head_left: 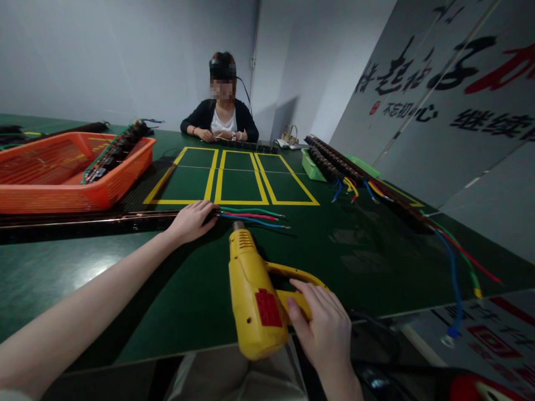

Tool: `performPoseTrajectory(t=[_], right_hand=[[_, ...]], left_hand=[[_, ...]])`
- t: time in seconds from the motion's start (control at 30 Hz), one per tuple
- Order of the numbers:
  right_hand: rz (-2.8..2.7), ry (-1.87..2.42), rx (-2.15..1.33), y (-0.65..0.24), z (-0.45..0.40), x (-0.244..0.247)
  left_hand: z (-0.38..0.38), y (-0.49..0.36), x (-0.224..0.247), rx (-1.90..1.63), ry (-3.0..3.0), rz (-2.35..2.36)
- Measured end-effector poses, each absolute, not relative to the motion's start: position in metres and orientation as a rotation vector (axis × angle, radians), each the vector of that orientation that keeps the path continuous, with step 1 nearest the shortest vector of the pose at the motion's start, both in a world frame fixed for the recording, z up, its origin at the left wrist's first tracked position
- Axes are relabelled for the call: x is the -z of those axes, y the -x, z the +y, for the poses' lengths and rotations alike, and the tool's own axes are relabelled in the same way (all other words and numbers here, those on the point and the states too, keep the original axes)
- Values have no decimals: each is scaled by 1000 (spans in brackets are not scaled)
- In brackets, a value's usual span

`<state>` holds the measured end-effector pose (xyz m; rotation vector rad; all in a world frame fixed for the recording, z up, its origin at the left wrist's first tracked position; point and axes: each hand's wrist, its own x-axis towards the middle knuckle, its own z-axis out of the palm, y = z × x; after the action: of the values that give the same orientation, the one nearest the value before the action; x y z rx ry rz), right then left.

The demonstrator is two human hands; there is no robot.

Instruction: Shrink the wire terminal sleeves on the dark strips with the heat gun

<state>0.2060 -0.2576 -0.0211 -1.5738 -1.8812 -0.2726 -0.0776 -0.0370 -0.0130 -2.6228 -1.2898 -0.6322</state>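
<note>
My right hand [328, 328] is wrapped round the handle of a yellow heat gun [253, 289] with a red label. The gun's metal nozzle points away from me, just short of the wires. My left hand [193, 223] grips the right end of a long dark bar [104, 224] with coppery edges, which lies across the green table. Out of that end, past my fingers, run a green wire [254, 212], a red wire [251, 215] and a blue wire [257, 221] with metal tips. My palm and fingers hide where the wires leave the bar.
An orange basket [75, 197] holding wired bars stands at left. Yellow tape rectangles [242, 202] mark the green table [301, 245]. At right, more bars [334, 161] rest over a green basket [312, 168], wires hanging past the edge. Across sits a co-worker [223, 117] handling a dark strip.
</note>
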Motion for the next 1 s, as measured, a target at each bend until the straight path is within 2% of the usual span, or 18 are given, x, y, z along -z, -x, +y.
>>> performPoseTrajectory(t=[0.5, 0.73, 0.87, 1.0], right_hand=[[-1797, 1595, 806, -287, -274, 22], [-1789, 1539, 834, -285, -274, 24], [-1775, 1597, 765, -275, -277, 26], [-1869, 1583, 658, -264, -279, 26]], left_hand=[[-35, 80, 16, 652, 2677, -1195], [-45, 79, 9, 646, 2757, -1115], [-43, 101, 1, 580, 2734, -1060], [-36, 130, 0, 480, 2662, -1198]])
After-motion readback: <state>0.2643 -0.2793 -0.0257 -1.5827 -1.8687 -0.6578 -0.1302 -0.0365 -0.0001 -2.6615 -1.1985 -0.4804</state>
